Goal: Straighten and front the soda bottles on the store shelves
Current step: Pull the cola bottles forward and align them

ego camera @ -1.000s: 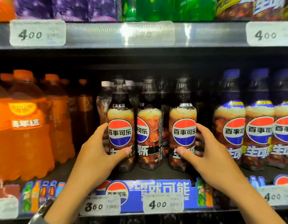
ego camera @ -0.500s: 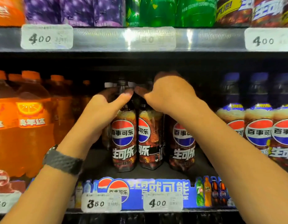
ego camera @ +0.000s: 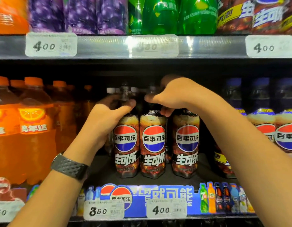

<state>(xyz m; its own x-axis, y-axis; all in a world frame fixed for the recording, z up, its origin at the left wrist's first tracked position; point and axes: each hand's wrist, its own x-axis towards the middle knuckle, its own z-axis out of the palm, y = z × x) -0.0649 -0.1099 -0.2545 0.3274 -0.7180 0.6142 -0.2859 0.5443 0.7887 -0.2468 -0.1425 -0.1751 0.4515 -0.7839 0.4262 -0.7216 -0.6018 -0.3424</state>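
Note:
Three dark cola bottles with red-white-blue round logos stand side by side on the middle shelf, all labels facing me. My left hand (ego camera: pixel 107 118) grips the neck and shoulder of the left cola bottle (ego camera: pixel 125 145). My right hand (ego camera: pixel 173 95) grips the neck of the middle cola bottle (ego camera: pixel 153 145), reaching in from the right. The right cola bottle (ego camera: pixel 187 145) stands free beside it. More bottles behind them are mostly hidden in shadow.
Orange soda bottles (ego camera: pixel 34 128) fill the shelf to the left, and blue-capped cola bottles (ego camera: pixel 286 136) stand at the right. Purple and green bottles (ego camera: pixel 160 15) sit on the upper shelf. Price tags (ego camera: pixel 102 210) line the blue shelf edge strip (ego camera: pixel 166 194).
The middle bottle has turned, so its logo now faces fully forward. Both hands stay on the bottle necks. The view has shifted slightly upward.

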